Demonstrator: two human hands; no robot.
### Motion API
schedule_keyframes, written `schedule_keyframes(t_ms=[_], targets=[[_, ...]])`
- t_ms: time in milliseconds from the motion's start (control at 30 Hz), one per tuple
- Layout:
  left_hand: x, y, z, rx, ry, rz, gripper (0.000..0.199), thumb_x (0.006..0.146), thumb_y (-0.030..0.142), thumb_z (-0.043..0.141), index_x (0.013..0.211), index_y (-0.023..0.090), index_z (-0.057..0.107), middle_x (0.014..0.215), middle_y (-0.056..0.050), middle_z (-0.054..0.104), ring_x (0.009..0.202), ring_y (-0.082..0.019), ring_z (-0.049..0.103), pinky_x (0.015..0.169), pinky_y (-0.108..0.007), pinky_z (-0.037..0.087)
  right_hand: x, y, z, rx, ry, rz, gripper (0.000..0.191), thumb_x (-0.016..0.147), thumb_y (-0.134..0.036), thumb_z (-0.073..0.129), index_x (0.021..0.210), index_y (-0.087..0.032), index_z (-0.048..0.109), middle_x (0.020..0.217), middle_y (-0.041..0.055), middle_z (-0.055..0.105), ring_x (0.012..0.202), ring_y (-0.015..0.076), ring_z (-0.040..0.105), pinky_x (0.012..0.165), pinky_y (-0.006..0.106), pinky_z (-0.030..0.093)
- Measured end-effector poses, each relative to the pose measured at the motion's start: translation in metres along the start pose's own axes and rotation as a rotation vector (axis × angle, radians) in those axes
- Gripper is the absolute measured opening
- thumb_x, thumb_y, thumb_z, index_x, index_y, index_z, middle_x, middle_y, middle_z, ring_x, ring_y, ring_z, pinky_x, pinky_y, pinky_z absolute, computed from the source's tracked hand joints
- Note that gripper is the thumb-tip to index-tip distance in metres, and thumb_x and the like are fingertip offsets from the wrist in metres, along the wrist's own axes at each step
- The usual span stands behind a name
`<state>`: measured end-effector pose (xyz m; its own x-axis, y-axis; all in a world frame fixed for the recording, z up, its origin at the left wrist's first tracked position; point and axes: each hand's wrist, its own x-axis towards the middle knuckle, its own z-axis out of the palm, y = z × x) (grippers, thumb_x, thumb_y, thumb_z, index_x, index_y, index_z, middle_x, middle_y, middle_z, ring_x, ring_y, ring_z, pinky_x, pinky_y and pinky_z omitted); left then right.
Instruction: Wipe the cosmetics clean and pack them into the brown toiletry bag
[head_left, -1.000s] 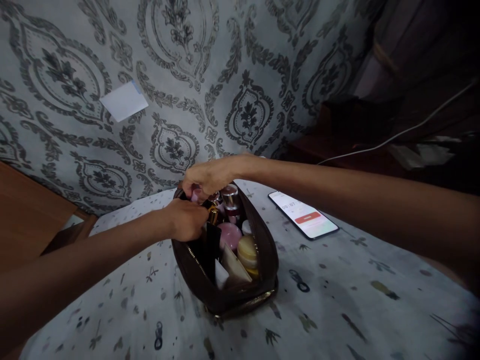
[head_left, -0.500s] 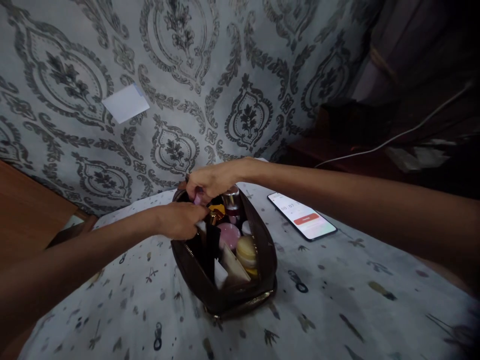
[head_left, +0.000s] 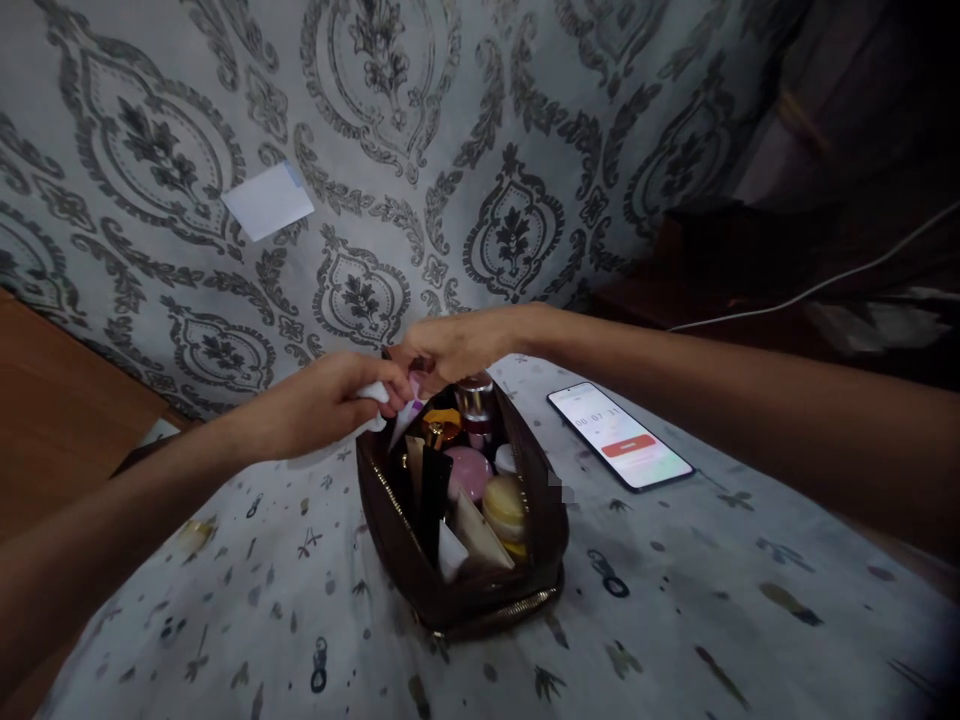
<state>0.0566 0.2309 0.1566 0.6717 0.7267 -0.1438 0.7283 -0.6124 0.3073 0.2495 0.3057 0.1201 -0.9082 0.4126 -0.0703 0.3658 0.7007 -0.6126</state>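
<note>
A dark brown zippered toiletry bag (head_left: 386, 540) stands unzipped on the cloth, full of cosmetics. Inside are a pink round container (head_left: 469, 472), a jar with a yellow lid (head_left: 504, 508), a clear-capped bottle (head_left: 475, 400), a cream-coloured flat tube (head_left: 480, 530) and an orange-yellow item (head_left: 442, 424). My left hand (head_left: 330, 400), above the bag's far left rim, has its fingers closed around a small white item (head_left: 373, 394) whose kind I cannot make out. At the far end, my right hand (head_left: 461, 348) is closed at the top of a white and purple tube (head_left: 409, 415); its fingertips are partly hidden.
A phone (head_left: 622, 437) showing a running timer lies right of the bag on the patterned white cloth (head_left: 660, 620). Behind rises a wall with grey ornament (head_left: 514, 230), bearing a white paper (head_left: 268, 202). A white cable (head_left: 810, 290) runs at the right, and brown wood (head_left: 67, 390) stands left.
My left hand has risen out of the bag and now holds the white item above the rim. My right hand stays at the far end, with more of the tube showing. The view has shifted slightly.
</note>
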Motion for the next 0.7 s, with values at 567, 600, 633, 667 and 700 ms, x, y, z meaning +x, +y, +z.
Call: schedule_keyframes(t_ms=[567, 600, 633, 667, 700], targets=[[-0.018, -0.021, 0.015, -0.275, 0.194, 0.005, 0.028, 0.077, 0.011, 0.05, 0.097, 0.017, 0.069, 0.095, -0.002, 0.075, 0.089, -0.016, 0.068, 0.087, -0.028, 0.053, -0.019, -0.012, -0.003, -0.186, 0.174, -0.044, 0.019, 0.084, -0.014, 0.066, 0.101, -0.014, 0.075, 0.071, -0.0014, 0.065, 0.063, 0.0098, 0.05, 0.062, 0.023, 0.035], [-0.019, -0.023, 0.016, -0.291, 0.209, 0.011, 0.028, 0.077, 0.011, 0.05, 0.097, 0.017, 0.069, 0.095, -0.002, 0.075, 0.089, -0.017, 0.069, 0.087, -0.028, 0.053, -0.022, -0.014, 0.0, -0.219, 0.213, -0.044, 0.017, 0.084, -0.015, 0.066, 0.098, -0.014, 0.075, 0.072, -0.0013, 0.065, 0.064, 0.0101, 0.05, 0.063, 0.024, 0.035], [-0.02, -0.024, 0.018, -0.3, 0.223, 0.013, 0.027, 0.077, 0.011, 0.05, 0.096, 0.017, 0.068, 0.094, -0.002, 0.075, 0.089, -0.017, 0.069, 0.086, -0.028, 0.053, -0.025, -0.017, 0.003, -0.252, 0.251, -0.046, 0.014, 0.085, -0.016, 0.065, 0.095, -0.015, 0.074, 0.073, -0.0011, 0.065, 0.065, 0.0104, 0.051, 0.064, 0.024, 0.035], [-0.02, -0.024, 0.019, -0.3, 0.234, 0.013, 0.027, 0.077, 0.011, 0.049, 0.095, 0.018, 0.068, 0.094, -0.002, 0.075, 0.089, -0.017, 0.069, 0.086, -0.028, 0.053, -0.028, -0.02, 0.006, -0.284, 0.286, -0.05, 0.012, 0.085, -0.016, 0.064, 0.092, -0.015, 0.074, 0.074, -0.0007, 0.065, 0.066, 0.0108, 0.051, 0.065, 0.025, 0.035], [-0.021, -0.024, 0.02, -0.286, 0.246, 0.012, 0.028, 0.078, 0.01, 0.048, 0.096, 0.018, 0.068, 0.094, -0.002, 0.075, 0.09, -0.017, 0.069, 0.086, -0.028, 0.052, -0.03, -0.023, 0.009, -0.313, 0.317, -0.05, 0.011, 0.086, -0.015, 0.062, 0.089, -0.015, 0.072, 0.076, -0.0001, 0.065, 0.067, 0.0111, 0.051, 0.066, 0.025, 0.034]])
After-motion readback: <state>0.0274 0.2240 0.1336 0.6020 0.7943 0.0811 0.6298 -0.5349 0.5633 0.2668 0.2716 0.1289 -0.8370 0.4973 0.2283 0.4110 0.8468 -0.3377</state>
